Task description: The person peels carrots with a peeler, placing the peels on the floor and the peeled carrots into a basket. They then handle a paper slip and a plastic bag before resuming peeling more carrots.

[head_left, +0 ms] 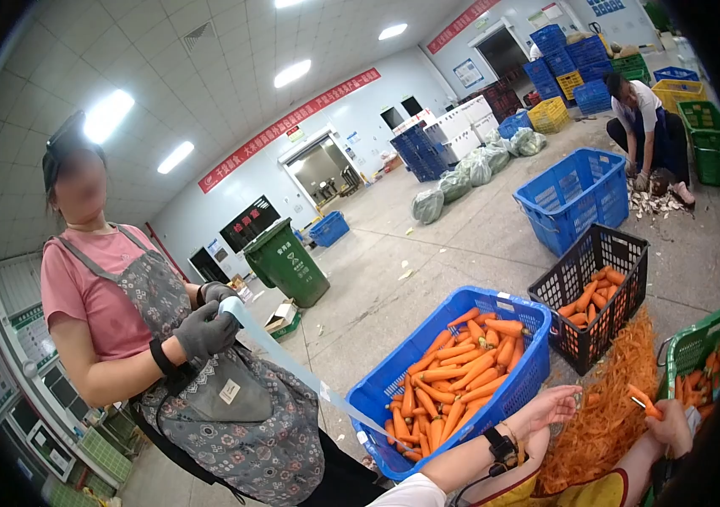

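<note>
A co-worker in grey gloves [203, 329] holds a pale strip [292, 365] that reaches the left rim of a blue crate [503, 308] on the floor, filled with carrots [448, 380]. By its near right side, the left hand [546, 407] has its grip loosely open, holding nothing visible. Beyond sits a black crate [564, 342] with more carrots; orange peelings [605, 422] heap before it. The right hand's [672, 427] grip closes on a small orange piece [652, 411], beside the green crate's [689, 336] left edge.
</note>
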Demonstrator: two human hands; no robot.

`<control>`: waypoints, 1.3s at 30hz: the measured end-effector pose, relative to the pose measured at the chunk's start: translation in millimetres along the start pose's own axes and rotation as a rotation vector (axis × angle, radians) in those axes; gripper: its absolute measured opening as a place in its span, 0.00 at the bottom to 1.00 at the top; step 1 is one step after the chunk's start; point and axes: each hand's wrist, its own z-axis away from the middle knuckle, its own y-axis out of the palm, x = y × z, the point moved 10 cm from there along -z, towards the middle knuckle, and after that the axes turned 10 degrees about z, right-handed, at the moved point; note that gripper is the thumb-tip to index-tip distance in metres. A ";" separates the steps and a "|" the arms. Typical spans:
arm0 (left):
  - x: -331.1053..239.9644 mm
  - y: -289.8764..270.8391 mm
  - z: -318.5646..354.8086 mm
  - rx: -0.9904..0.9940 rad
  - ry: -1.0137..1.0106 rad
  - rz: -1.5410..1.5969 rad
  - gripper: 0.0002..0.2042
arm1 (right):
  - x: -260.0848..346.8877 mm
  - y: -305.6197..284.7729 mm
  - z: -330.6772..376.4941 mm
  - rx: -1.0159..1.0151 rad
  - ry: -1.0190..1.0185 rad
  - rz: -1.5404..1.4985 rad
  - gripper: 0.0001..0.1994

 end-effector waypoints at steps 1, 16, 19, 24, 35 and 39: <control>0.4 1.0 0.0 0.014 -0.005 -0.001 0.17 | -3.8 2.0 -0.6 0.011 0.029 0.039 0.11; -0.8 -0.3 -0.5 -0.007 -0.002 0.001 0.17 | -11.6 8.0 -3.5 0.002 0.035 0.003 0.11; -1.0 0.5 -1.0 0.000 0.003 0.001 0.17 | -14.8 9.4 -4.0 -0.004 0.039 -0.022 0.11; 1.3 -4.0 -3.1 -0.031 -0.017 -0.004 0.17 | -18.4 10.7 -5.1 -0.073 0.004 -0.040 0.12; -0.4 -3.4 -2.5 0.025 0.005 0.035 0.17 | -17.8 12.2 -6.6 -0.008 0.018 -0.022 0.13; 0.3 -4.6 -1.5 0.011 0.003 0.050 0.18 | -13.1 9.5 -5.4 -0.012 0.015 0.004 0.13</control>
